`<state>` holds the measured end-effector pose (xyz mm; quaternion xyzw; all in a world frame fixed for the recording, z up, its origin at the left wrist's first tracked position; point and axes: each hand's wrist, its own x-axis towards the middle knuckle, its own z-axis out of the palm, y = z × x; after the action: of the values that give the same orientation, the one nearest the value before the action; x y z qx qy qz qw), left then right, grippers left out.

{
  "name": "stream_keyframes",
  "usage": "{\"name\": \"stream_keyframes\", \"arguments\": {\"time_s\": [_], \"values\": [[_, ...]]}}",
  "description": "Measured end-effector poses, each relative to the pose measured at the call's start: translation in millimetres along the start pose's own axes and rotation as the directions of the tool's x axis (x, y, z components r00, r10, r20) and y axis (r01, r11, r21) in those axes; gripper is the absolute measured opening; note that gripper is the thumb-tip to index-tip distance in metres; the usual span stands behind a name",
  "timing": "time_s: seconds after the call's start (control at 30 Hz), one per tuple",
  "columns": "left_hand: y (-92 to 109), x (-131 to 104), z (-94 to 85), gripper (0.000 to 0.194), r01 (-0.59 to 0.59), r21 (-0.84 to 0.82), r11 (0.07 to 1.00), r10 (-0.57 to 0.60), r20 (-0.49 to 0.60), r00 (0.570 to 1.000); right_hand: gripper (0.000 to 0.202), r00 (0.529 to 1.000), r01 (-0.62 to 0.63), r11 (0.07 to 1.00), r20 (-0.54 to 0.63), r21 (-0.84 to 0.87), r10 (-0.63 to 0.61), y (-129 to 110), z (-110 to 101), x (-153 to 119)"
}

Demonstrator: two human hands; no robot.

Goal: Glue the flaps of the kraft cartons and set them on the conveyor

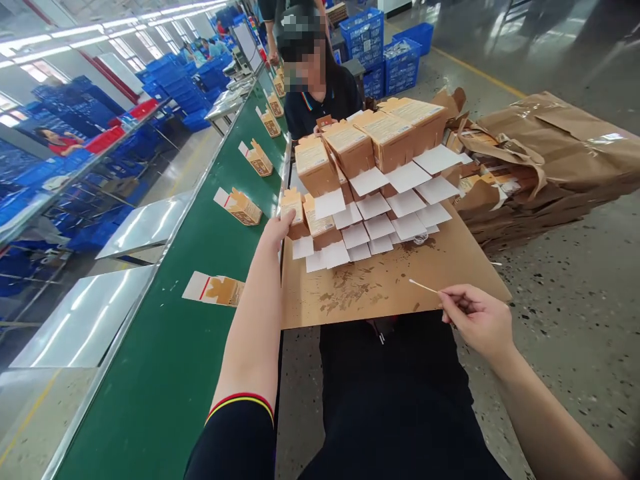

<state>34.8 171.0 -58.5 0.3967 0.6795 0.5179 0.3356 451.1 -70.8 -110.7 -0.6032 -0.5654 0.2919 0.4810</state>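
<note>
My left hand is at the left end of a stack of small orange-brown cartons, its fingers closed on the nearest carton. The stacked cartons lie in rows with white flaps sticking out toward me. Pinched between the thumb and fingers of my right hand is a cotton swab. Its white tip points left, over the brown cardboard sheet under the stack. Dark marks spot the front of that sheet.
Left of the board runs a green conveyor belt with several open cartons spaced along it. A co-worker sits behind the stack. To the right lies a pile of brown paper packages. Blue crates stand farther back.
</note>
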Motion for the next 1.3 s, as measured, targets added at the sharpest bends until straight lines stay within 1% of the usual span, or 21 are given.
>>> {"name": "stream_keyframes", "arguments": {"time_s": [0.07, 0.1, 0.17, 0.23, 0.3, 0.33, 0.37, 0.4, 0.5, 0.57, 0.6, 0.67, 0.73, 0.8, 0.9, 0.97, 1.03, 1.07, 1.13, 1.2, 1.3], "values": [[-3.7, 0.0, 5.7, 0.038, 0.155, 0.041, 0.987, -0.157, 0.038, 0.987, 0.06, 0.999, -0.027, 0.999, -0.021, -0.021, 0.026, 6.9, -8.7, -2.6], [-5.3, -2.7, 4.9, 0.036, 0.18, 0.021, 0.984, -0.18, 0.054, 0.982, 0.058, 0.998, -0.041, 0.999, -0.039, -0.036, 0.039, 10.6, -13.4, -1.7], [-9.0, -12.1, -3.4, 0.034, 0.12, -0.099, 0.988, -0.115, 0.056, 0.992, 0.049, 0.995, -0.062, 0.994, -0.09, -0.086, 0.054, 16.4, -22.0, 6.6], [-14.1, -27.9, -18.1, 0.037, 0.015, -0.237, 0.971, -0.019, -0.018, 1.0, 0.036, 0.989, -0.063, 0.982, -0.14, -0.179, 0.038, 17.2, -27.6, 24.4], [-21.6, -52.6, -34.4, 0.046, -0.082, -0.351, 0.933, 0.048, -0.104, 0.993, 0.019, 0.991, -0.04, 0.949, -0.132, -0.314, -0.002, 12.2, -28.9, 50.0], [-26.3, -68.5, -41.6, 0.052, -0.114, -0.395, 0.912, 0.068, -0.129, 0.989, 0.012, 0.995, -0.016, 0.921, -0.1, -0.389, -0.025, 8.2, -28.0, 64.2], [-31.8, -86.5, -47.4, 0.058, -0.129, -0.431, 0.893, 0.08, -0.129, 0.988, 0.007, 0.998, 0.016, 0.888, -0.049, -0.461, -0.044, 3.6, -26.1, 78.4], [-37.9, -106.0, -51.5, 0.064, -0.121, -0.459, 0.88, 0.082, -0.104, 0.991, 0.006, 0.998, 0.056, 0.849, 0.014, -0.525, -0.057, -0.9, -23.6, 92.0], [-60.6, -164.4, -53.6, 0.08, -0.024, -0.48, 0.877, 0.033, 0.012, 0.999, 0.017, 0.977, 0.184, 0.72, 0.203, -0.67, -0.061, -11.2, -14.0, 124.6], [-77.6, -194.5, -49.5, 0.086, 0.054, -0.454, 0.889, -0.028, 0.065, 0.998, 0.022, 0.953, 0.251, 0.642, 0.3, -0.724, -0.034, -14.6, -7.6, 138.2], [-85.7, -205.0, -47.2, 0.088, 0.086, -0.436, 0.896, -0.056, 0.08, 0.995, 0.022, 0.942, 0.271, 0.616, 0.337, -0.739, -0.011, -15.6, -4.6, 143.0], [-99.8, -217.1, -44.2, 0.092, 0.122, -0.408, 0.905, -0.09, 0.097, 0.991, 0.021, 0.921, 0.287, 0.586, 0.387, -0.758, 0.048, -16.8, 0.0, 149.9], [-109.3, -219.8, -44.1, 0.094, 0.136, -0.391, 0.91, -0.094, 0.124, 0.988, 0.021, 0.913, 0.277, 0.568, 0.396, -0.775, 0.095, -17.2, 1.4, 154.1], [-114.3, -217.8, -45.2, 0.09, 0.143, -0.386, 0.911, -0.094, 0.145, 0.985, 0.021, 0.924, 0.255, 0.56, 0.37, -0.788, 0.1, -16.1, -2.3, 154.8], [-115.6, -213.8, -43.3, 0.082, 0.135, -0.406, 0.904, -0.086, 0.138, 0.987, 0.016, 0.964, 0.194, 0.605, 0.265, -0.772, 0.029, -10.1, -16.4, 143.8], [-114.3, -213.0, -37.9, 0.081, 0.119, -0.43, 0.895, -0.078, 0.113, 0.991, 0.013, 0.986, 0.152, 0.693, 0.158, -0.704, -0.056, -4.9, -23.5, 125.1], [-112.5, -213.9, -30.5, 0.083, 0.096, -0.451, 0.887, -0.073, 0.068, 0.995, 0.014, 0.988, 0.153, 0.818, 0.088, -0.554, -0.126, -2.0, -19.6, 97.4], [-111.7, -214.6, -27.0, 0.084, 0.085, -0.456, 0.886, -0.071, 0.047, 0.996, 0.017, 0.985, 0.169, 0.876, 0.091, -0.451, -0.144, -2.1, -12.1, 81.2], [-110.5, -216.3, -21.9, 0.086, 0.071, -0.452, 0.889, -0.064, 0.031, 0.997, 0.022, 0.969, 0.211, 0.95, 0.181, -0.232, -0.171, -5.1, 13.2, 47.6], [-109.7, -217.8, -19.9, 0.088, 0.065, -0.432, 0.9, -0.049, 0.047, 0.998, 0.022, 0.929, 0.235, 0.969, 0.312, -0.079, -0.2, -9.6, 46.5, 17.8], [-108.4, -219.6, -19.2, 0.088, 0.044, -0.389, 0.92, -0.021, 0.062, 0.998, 0.023, 0.89, 0.297, 0.955, 0.362, 0.0, -0.277, -12.0, 90.5, -10.6]]}}
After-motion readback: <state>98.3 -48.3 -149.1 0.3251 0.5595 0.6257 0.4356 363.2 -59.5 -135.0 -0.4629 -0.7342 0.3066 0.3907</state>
